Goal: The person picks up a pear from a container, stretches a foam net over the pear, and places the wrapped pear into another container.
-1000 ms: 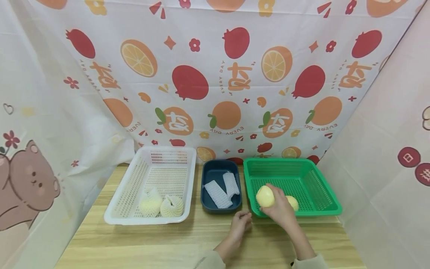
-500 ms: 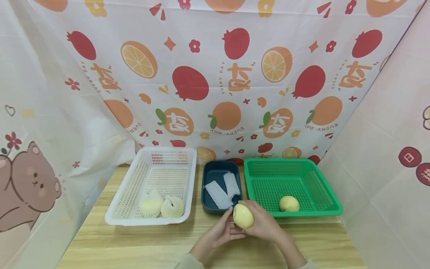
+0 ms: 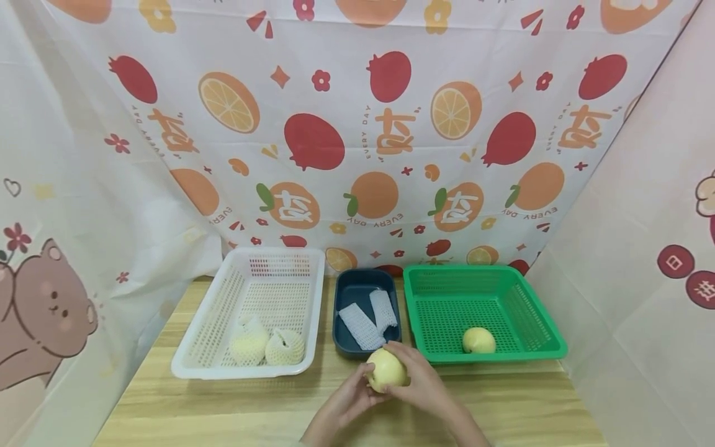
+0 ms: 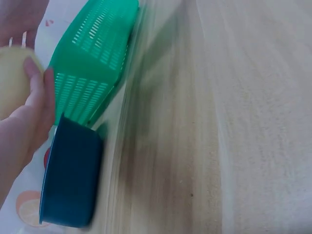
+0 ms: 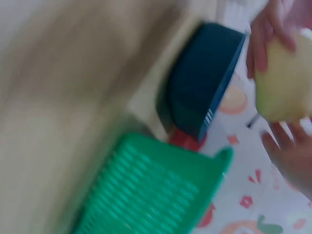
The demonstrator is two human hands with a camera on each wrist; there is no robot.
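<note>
Both hands hold one round, pale-yellow pear (image 3: 386, 370) just in front of the dark blue tray, above the table. My left hand (image 3: 353, 395) has its thumb against the pear's left side and its fingers below. Fingers and thumb of my right hand (image 3: 419, 379) grip it from the right. In the right wrist view the pear (image 5: 285, 80) shows a dark stem. Two white foam net sleeves (image 3: 361, 326) (image 3: 383, 310) lie in the blue tray (image 3: 353, 277). A second bare pear (image 3: 478, 341) sits at the front of the green basket (image 3: 536, 310).
At the left stands a white basket (image 3: 192, 338) with two pears (image 3: 248, 344) (image 3: 285, 347) in foam nets at its front. A fruit-print cloth (image 3: 357, 143) hangs behind the wooden table (image 3: 234, 410). Pale cloths close off both sides.
The right hand has brought the pear leftward from the green basket to the front of the blue tray. The left hand has come to it and now holds it too.
</note>
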